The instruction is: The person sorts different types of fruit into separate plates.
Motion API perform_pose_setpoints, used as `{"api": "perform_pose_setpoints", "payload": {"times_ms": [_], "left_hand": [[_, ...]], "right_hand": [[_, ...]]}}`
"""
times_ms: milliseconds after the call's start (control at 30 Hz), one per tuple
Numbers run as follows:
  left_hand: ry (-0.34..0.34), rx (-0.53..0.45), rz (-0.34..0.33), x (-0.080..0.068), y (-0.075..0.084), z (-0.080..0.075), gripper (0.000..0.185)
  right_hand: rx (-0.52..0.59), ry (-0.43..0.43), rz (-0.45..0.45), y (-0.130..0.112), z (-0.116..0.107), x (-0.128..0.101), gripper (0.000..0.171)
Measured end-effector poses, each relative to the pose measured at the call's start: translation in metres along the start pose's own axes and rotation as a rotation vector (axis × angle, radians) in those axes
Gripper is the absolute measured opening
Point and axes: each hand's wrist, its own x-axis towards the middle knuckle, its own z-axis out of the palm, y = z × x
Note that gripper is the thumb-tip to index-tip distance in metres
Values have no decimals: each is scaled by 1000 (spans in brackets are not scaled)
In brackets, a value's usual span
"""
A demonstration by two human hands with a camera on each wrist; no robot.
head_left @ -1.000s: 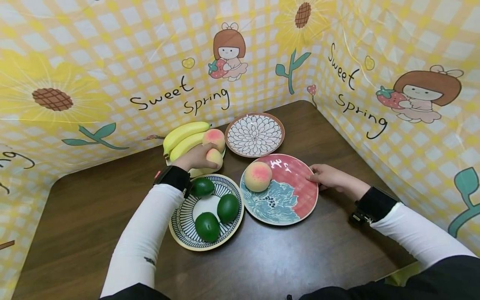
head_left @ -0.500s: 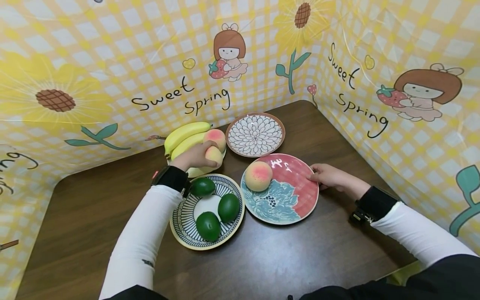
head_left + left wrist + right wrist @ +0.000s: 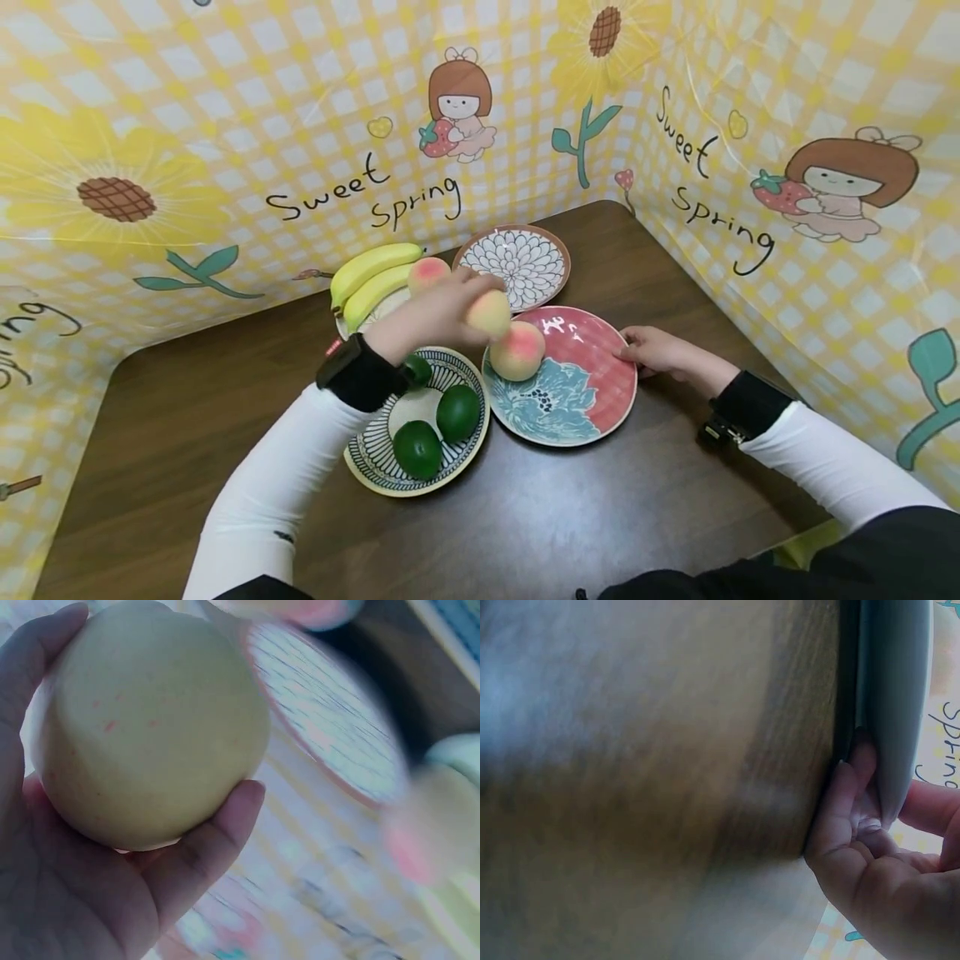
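My left hand (image 3: 442, 310) grips a peach (image 3: 489, 315), thumb and fingers curled round it; the left wrist view shows the held peach (image 3: 154, 727) large. It is over the left part of the red and blue flower plate (image 3: 600, 367), overlapping another peach (image 3: 517, 353) that lies on that plate. With my right hand (image 3: 651, 350) I pinch the plate's right rim. In the right wrist view the thumb is on one side of the plate rim (image 3: 896, 712) and curled fingers (image 3: 840, 799) are beneath it.
A bowl (image 3: 375, 479) with green avocado-like fruits (image 3: 417, 450) stands at the near left. Behind it, bananas (image 3: 375, 262) and a peach (image 3: 429, 273) lie on a pale plate (image 3: 386, 308). A brown-rimmed petal-patterned plate (image 3: 517, 267) is at the back. Patterned cloth walls border the table.
My left hand has lifted a peach off the pale plate by the bananas and carried it right, to above the flower plate. The right hand stays at the rim.
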Motion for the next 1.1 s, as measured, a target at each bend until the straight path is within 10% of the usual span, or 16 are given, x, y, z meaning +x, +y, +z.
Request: {"api": "perform_pose_setpoints", "payload": {"times_ms": [233, 400, 1100], "left_hand": [[-105, 86, 296, 6, 72, 38, 73], [-174, 210, 369, 9, 95, 67, 69], [-230, 378, 314, 18, 79, 100, 66]], "right_hand": [[34, 10, -13, 3, 3, 0, 44], [75, 12, -45, 4, 5, -1, 41], [21, 13, -30, 4, 1, 0, 45]]}}
